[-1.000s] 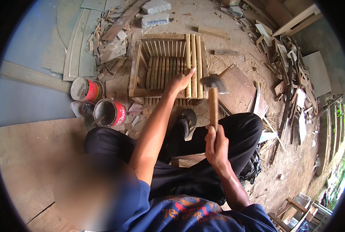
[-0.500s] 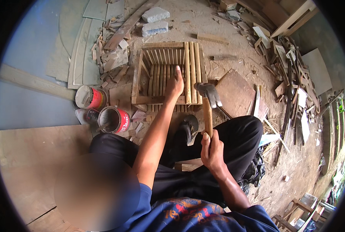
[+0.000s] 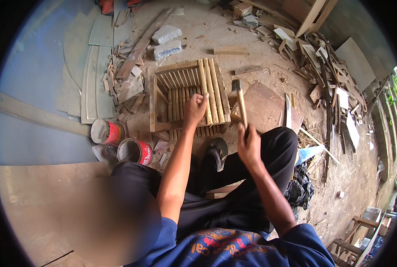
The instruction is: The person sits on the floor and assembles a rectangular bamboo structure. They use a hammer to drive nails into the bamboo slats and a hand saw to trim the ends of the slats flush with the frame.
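Note:
A small wooden slatted crate (image 3: 153, 102) stands on the ground in front of me, with several wooden slats lying side by side across the right part of its top. My left hand (image 3: 195, 109) is closed at the leftmost of these slats (image 3: 202, 75), thumb and fingertips at its left edge; whether a nail is between them is too small to tell. In my right hand (image 3: 250, 144), a claw hammer (image 3: 241, 104) is gripped by its wooden handle. Its metal head is raised just right of the crate, apart from the slats.
Two paint cans (image 3: 135, 151) with red labels stand left of the crate. Pale blocks (image 3: 167, 50) lie beyond it, and a flat brown board (image 3: 263, 107) lies to its right. Scrap wood (image 3: 330, 75) is heaped at the right. A black shoe (image 3: 218, 153) is close to the crate's near side.
My left hand has moved from over the crate's opening to the leftmost slat, its fingers curling in. The right hand has lifted the hammer forward and turned it. The view has shifted a little.

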A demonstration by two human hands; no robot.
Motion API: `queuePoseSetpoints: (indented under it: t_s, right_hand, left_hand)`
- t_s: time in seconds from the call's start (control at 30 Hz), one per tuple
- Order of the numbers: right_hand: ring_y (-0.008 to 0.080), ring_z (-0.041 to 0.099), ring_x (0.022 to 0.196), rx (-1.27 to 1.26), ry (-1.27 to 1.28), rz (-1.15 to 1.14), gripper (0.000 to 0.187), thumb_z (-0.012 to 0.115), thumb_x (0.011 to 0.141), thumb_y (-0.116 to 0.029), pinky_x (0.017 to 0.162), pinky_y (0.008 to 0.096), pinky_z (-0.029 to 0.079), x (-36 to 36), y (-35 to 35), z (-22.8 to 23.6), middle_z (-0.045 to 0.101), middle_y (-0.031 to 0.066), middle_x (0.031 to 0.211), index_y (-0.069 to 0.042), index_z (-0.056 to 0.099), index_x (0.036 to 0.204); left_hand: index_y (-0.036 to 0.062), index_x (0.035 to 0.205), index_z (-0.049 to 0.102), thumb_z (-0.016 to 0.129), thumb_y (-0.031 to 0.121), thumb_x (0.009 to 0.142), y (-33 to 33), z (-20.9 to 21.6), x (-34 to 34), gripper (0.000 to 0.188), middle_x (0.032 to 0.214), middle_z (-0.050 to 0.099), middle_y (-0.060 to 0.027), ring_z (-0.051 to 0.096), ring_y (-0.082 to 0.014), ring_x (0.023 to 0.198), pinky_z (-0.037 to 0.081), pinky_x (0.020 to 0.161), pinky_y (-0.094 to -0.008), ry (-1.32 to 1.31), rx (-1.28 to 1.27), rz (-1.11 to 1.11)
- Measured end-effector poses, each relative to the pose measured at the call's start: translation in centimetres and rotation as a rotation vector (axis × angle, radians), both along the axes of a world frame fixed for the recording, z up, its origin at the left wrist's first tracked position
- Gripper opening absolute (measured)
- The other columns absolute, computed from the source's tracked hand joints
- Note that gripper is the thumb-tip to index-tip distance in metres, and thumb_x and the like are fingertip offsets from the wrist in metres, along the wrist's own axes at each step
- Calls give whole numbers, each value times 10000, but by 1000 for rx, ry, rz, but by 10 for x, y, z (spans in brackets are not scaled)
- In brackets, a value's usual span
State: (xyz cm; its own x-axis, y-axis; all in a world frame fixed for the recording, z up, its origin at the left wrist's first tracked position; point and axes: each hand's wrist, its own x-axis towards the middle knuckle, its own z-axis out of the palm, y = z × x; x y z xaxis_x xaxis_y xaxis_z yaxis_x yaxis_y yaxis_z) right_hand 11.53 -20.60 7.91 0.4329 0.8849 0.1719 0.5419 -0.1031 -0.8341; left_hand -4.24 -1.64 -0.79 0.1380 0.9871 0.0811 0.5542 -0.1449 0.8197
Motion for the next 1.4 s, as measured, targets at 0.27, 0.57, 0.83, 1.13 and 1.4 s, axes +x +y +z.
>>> queuePoseSetpoints:
  t_s: [0.27,0.57,0.83,1.13,1.4]
  right_hand:
    - [461,627,855,-248,-413,-215,231,567,897,-146,748,527,503,95,76,-58,604,305,952,51,529,1009]
    - [319,558,995,-424,-745,-215,455,643,766,-165,798,416,471,89,61,-110,529,188,1085,87,573,1139]
    - [375,520,1062,-69,-556,-241,565,627,772,-96,876,501,412,75,63,-85,494,226,1145,11,470,1305]
    - [266,594,863,411,226,-186,266,699,825,-51,737,365,491,94,29,-13,577,161,975,7,556,1042]
    - [73,571,676,482,750,-504,197,606,987,-168,617,223,476,186,-143,8,644,34,829,24,641,1018]
  left_hand:
    - [0,815,664,625,512,889,6,-12,4,519,640,617,-179,634,-314,636,466,610,-440,95,-24,-101]
    - [-9,808,638,591,439,934,-2,-8,11,468,676,604,-184,597,-355,632,445,613,-448,92,-17,-23]
    - [1,1146,586,601,339,909,-28,-7,34,413,989,681,-265,650,-433,964,506,814,-505,191,83,175]
    - [-43,1112,634,664,173,903,-51,74,94,303,974,698,-204,677,-322,903,527,824,-397,148,510,-242]
    - [-4,1004,674,581,138,983,-145,132,227,171,841,695,-65,640,-111,766,508,704,-242,-575,-123,-573]
